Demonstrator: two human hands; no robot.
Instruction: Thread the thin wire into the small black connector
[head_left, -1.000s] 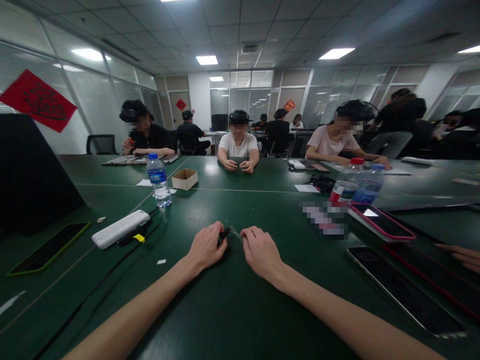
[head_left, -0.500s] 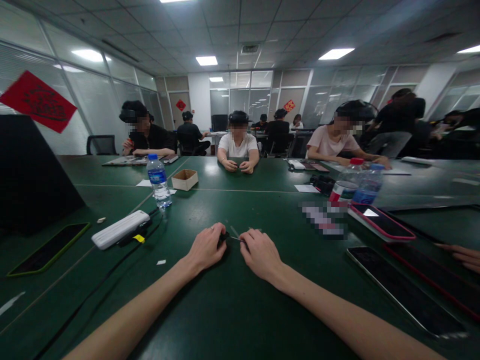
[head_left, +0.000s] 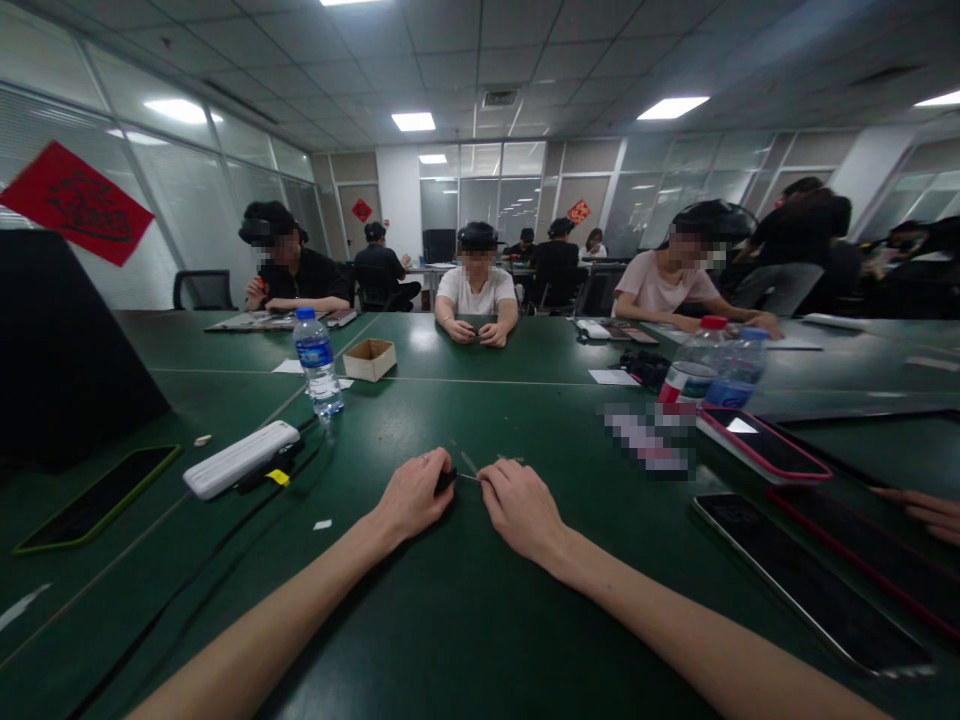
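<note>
Fingers curled, my left hand [head_left: 415,495] is closed around a small black object [head_left: 445,482], mostly covered, whose kind I cannot make out. Close beside it on the right, my right hand [head_left: 523,507] is closed too, its fingertips pinching the end of a thin pale strip [head_left: 466,477]. This strip spans the narrow gap between the two hands and meets the black object. Just beyond the fingers lies a thin translucent sliver [head_left: 469,462] on the green table [head_left: 450,620]. Both forearms rest low over the tabletop.
A white power bank [head_left: 244,458] with a black cable, a water bottle [head_left: 319,365] and a small open box [head_left: 370,360] stand left. Phones [head_left: 814,580] and two more bottles [head_left: 688,368] are on the right, near another person's hand [head_left: 926,512]. People sit opposite.
My right fingertips have shifted very slightly along the strip. Otherwise both hands hold the same place and the table's objects look unmoved.
</note>
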